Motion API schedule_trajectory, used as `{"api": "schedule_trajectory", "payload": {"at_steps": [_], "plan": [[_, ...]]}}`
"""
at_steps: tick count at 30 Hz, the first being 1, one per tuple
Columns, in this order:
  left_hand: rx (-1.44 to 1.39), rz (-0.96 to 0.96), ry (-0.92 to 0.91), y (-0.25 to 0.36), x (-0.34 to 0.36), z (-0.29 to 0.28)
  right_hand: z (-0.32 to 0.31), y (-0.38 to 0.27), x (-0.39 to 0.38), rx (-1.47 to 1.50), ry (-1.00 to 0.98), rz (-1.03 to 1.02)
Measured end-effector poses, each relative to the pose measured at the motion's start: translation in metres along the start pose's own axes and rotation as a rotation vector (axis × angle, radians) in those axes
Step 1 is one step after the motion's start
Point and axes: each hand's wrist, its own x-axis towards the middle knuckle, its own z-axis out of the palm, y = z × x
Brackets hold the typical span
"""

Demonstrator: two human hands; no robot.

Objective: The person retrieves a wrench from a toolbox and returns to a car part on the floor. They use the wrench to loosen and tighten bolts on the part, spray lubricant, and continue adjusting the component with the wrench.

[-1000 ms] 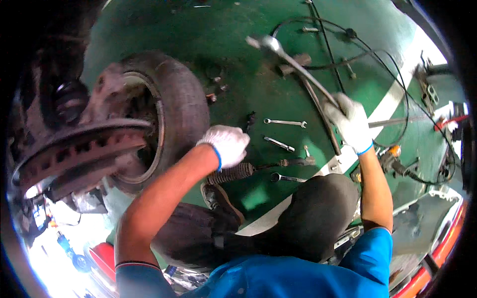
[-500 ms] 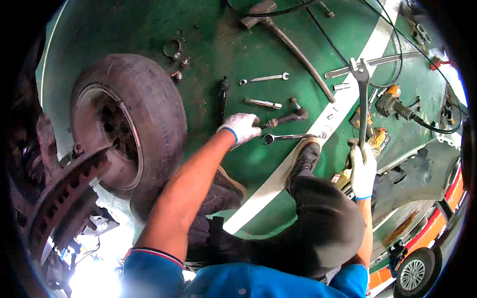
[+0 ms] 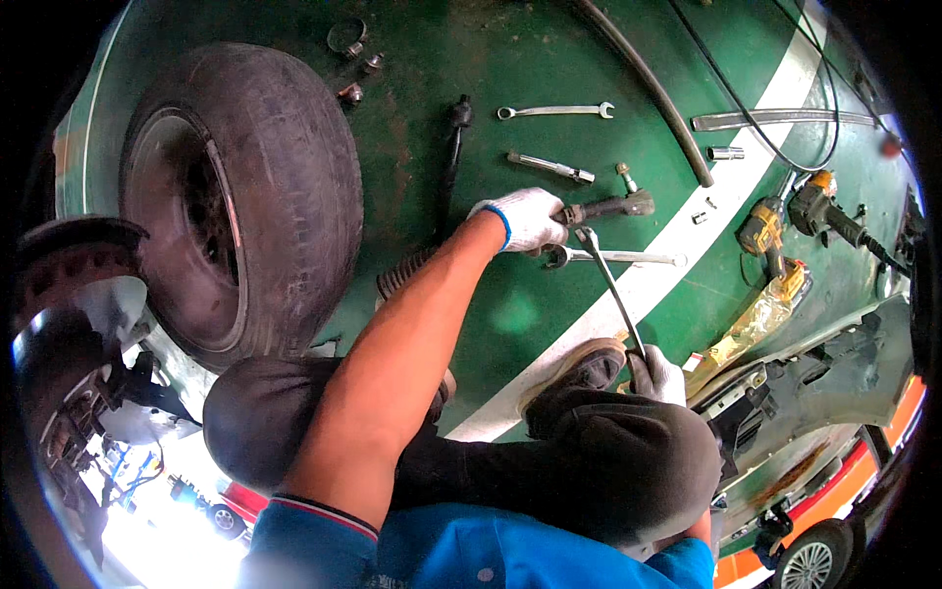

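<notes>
My left hand (image 3: 530, 222), in a white glove, is closed around the threaded end of a tie rod end (image 3: 613, 207) low over the green floor. The stud of its ball joint points away from me. My right hand (image 3: 659, 379), also gloved and lower right beside my knee, grips the handle of an open-end wrench (image 3: 616, 293). The wrench's jaw is close to my left hand and the rod, but I cannot tell whether they touch. A combination wrench (image 3: 628, 256) lies just beneath. Beyond are a socket extension (image 3: 551, 167) and a smaller combination wrench (image 3: 555, 111).
A wheel with its tyre (image 3: 285, 196) lies at left, near a brake disc (image 3: 69, 260). A dark rod (image 3: 453, 152) lies left of the tools. A hammer handle (image 3: 653, 83), flat bar (image 3: 775, 118), socket (image 3: 726, 153), cordless tool (image 3: 763, 234) and car panel (image 3: 834, 363) are at right.
My right hand has brought the wrench down and left, its jaw now near the tie rod end. My left hand has closed on the rod. The view has shifted.
</notes>
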Motion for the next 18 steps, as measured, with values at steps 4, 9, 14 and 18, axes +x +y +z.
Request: {"api": "schedule_trajectory", "payload": {"at_steps": [4,9,14,18], "plan": [[-0.026,0.0,-0.053,0.008,-0.001,0.007,-0.003,0.003,-0.014,-0.08,0.041,-0.016],[-0.052,0.055,-0.065,0.005,0.0,0.007,0.0,-0.009,-0.018,-0.05,0.046,0.038],[0.01,0.049,-0.054,-0.003,0.004,0.013,-0.013,-0.037,-0.034,0.085,-0.034,0.102],[-0.017,0.054,-0.047,-0.003,0.001,0.012,-0.014,-0.035,-0.039,0.172,0.007,-0.032]]}}
